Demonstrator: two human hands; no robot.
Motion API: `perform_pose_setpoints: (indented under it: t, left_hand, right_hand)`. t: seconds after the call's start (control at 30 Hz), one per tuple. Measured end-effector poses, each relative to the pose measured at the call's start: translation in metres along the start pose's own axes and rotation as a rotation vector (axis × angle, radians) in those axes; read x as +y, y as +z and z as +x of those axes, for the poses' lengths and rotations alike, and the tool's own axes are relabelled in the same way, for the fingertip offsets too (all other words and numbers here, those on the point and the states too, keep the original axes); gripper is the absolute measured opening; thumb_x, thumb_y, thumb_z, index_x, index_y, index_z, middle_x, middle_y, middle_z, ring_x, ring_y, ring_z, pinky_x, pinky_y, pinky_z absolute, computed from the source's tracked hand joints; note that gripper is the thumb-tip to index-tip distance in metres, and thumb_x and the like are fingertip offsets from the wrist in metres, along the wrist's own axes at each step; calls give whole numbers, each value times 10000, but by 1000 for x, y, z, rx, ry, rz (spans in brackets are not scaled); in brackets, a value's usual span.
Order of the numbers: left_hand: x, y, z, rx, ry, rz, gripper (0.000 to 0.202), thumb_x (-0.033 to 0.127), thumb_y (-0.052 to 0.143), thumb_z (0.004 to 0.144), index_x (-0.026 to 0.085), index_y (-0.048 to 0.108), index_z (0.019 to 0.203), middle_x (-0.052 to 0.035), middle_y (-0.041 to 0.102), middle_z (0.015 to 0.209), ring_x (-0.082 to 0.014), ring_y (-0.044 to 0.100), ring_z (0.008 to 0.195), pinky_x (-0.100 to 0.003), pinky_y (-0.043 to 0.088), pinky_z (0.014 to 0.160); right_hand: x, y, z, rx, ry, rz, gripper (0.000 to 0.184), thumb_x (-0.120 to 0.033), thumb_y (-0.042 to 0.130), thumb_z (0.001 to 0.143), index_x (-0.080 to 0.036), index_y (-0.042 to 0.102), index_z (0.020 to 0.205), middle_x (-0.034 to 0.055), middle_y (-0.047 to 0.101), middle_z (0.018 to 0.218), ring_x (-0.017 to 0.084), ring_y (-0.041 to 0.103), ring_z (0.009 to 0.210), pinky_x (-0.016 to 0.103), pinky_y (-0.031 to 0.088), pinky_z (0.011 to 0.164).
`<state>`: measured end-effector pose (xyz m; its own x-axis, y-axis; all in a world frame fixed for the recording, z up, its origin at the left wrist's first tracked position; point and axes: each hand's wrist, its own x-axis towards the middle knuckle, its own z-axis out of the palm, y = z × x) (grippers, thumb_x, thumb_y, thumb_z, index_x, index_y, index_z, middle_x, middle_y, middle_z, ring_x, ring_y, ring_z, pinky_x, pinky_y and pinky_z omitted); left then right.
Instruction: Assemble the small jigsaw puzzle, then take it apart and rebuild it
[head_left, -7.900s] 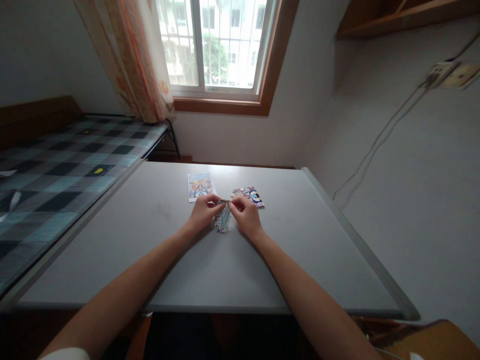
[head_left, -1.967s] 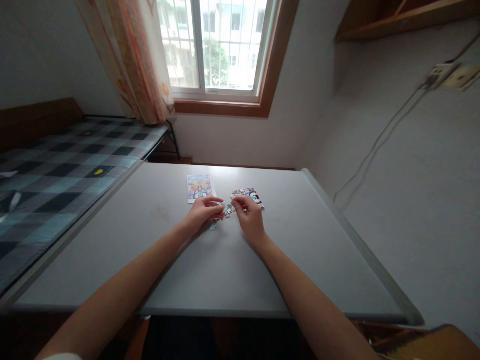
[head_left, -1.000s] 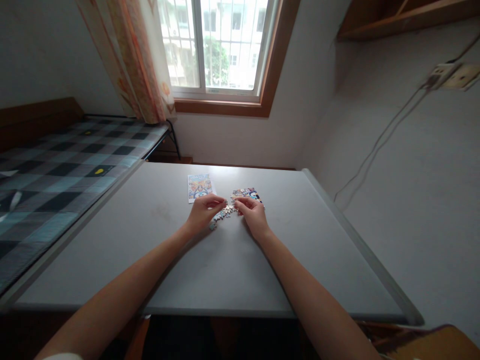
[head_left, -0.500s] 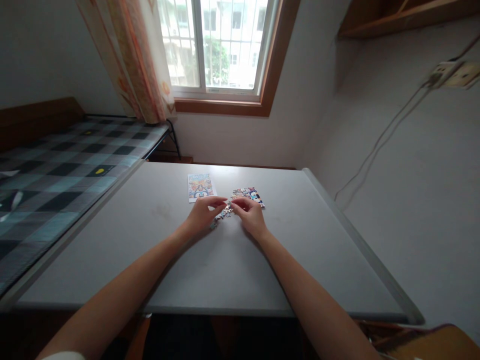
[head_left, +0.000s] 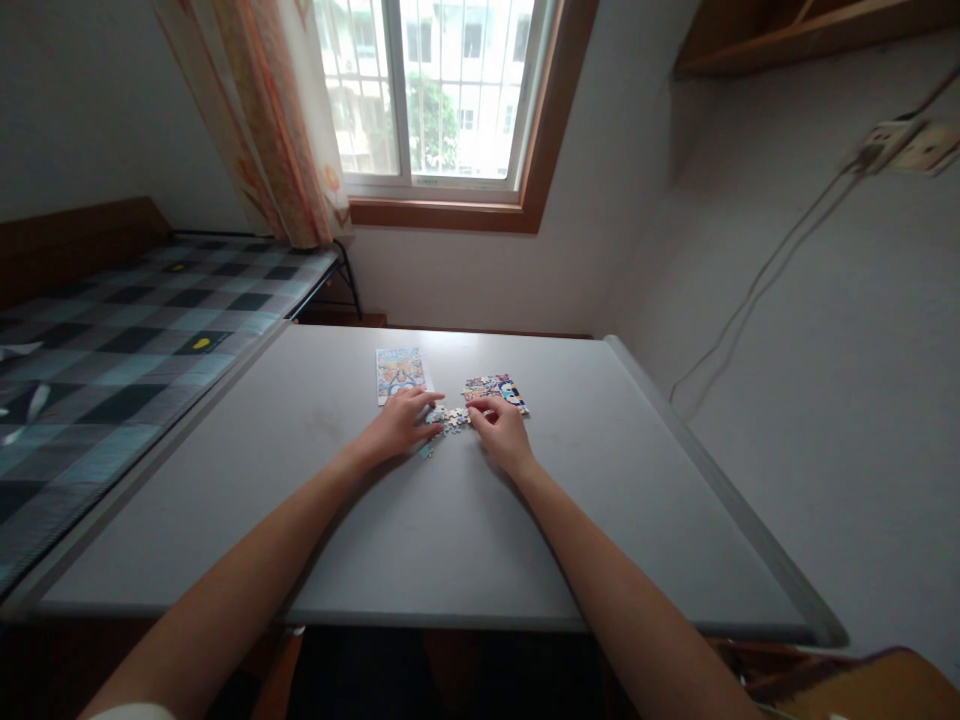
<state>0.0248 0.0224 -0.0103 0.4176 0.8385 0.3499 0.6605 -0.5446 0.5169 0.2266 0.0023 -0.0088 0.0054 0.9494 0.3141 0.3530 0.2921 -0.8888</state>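
Loose jigsaw puzzle pieces (head_left: 454, 421) lie in a small heap between my hands. My left hand (head_left: 405, 422) is at the heap's left side, thumb and fingers apart with nothing held. Thumb and fingertips of my right hand (head_left: 501, 430) are pinched together at the heap's right edge on what looks like a small puzzle piece, mostly hidden by the fingers. Just behind that hand lies a joined section of the puzzle (head_left: 491, 386), partly covered by it. A printed picture sheet (head_left: 397, 370) lies beyond my left hand.
The pale table (head_left: 420, 540) has raised edging on both sides. A bed with a checked cover (head_left: 225, 290) stands along its left. Behind are a window (head_left: 465, 100) and a curtain (head_left: 277, 130). A cable (head_left: 739, 310) hangs down the right wall.
My left hand has moved left, away from my right hand, and its fingers have spread. More of the loose pieces show between the hands. The right hand has barely shifted.
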Motion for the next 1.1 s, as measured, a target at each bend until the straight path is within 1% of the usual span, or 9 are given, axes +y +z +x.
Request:
perform_pose_setpoints:
  t: [0.1,0.2,0.33,0.5,0.6,0.73,0.93,1.0,1.1]
  left_hand:
    - [0,-1,1,7,9,-77,213,335,631,809,228,728,965,-73,676,963,-215,608,907,-346,453,875]
    - [3,-5,0,60,2,-30,218,351,557,866,238,744,870,-64,685,909,-193,620,836,-307,469,799]
    - [14,-7,-3,188,2,34,233,365,541,890,260,739,951,-64,679,947,-162,612,752,-275,452,715]
    - [25,-1,-6,95,148,-156,214,338,553,892,280,720,1012,-68,663,952,-150,607,782,-266,456,746]
    - [27,2,-6,98,176,-230,192,325,580,877,271,718,999,-79,655,953,-166,610,852,-288,468,802]
    - [28,-1,-6,89,190,-188,210,297,554,889,255,701,1032,-90,645,1021,-181,611,921,-315,481,846]
    - [31,-1,-7,109,246,-179,223,255,587,863,249,690,1060,-83,632,1064,-191,608,973,-342,484,896]
    - [33,4,-6,199,224,-261,250,251,626,833,233,679,1076,-78,619,1031,-181,614,941,-336,509,867]
    - [34,11,-2,327,27,-489,436,267,693,774,223,600,1198,-48,591,982,-129,625,782,-283,551,725]
  right_hand:
    - [-1,0,-1,-1,-11,-12,210,-312,557,755,-170,710,785,61,690,829,145,586,663,271,472,615]
    - [-1,0,-1,-6,-13,-8,210,-326,566,759,-171,707,783,53,692,815,137,573,632,266,461,600]
    - [-3,2,-2,-82,23,89,294,-424,564,792,-170,685,708,23,650,635,126,532,548,253,422,543]
    - [-6,3,0,-137,160,286,386,-533,588,755,-172,653,635,6,608,549,116,495,484,249,393,495]
    - [-8,2,-1,-143,220,347,345,-514,656,695,-174,645,640,1,612,554,114,501,493,244,389,493]
    - [-9,1,-3,-164,272,420,300,-437,739,619,-170,664,734,2,645,601,117,534,526,233,386,495]
    - [-6,2,-3,-158,320,498,235,-360,731,623,-169,653,736,2,656,629,116,554,553,225,399,508]
    - [-5,2,-2,-146,314,497,228,-349,730,620,-166,651,731,2,652,634,116,554,557,224,402,509]
    - [-4,3,-1,-145,232,431,220,-345,732,617,-166,643,708,3,647,642,121,562,581,232,420,537]
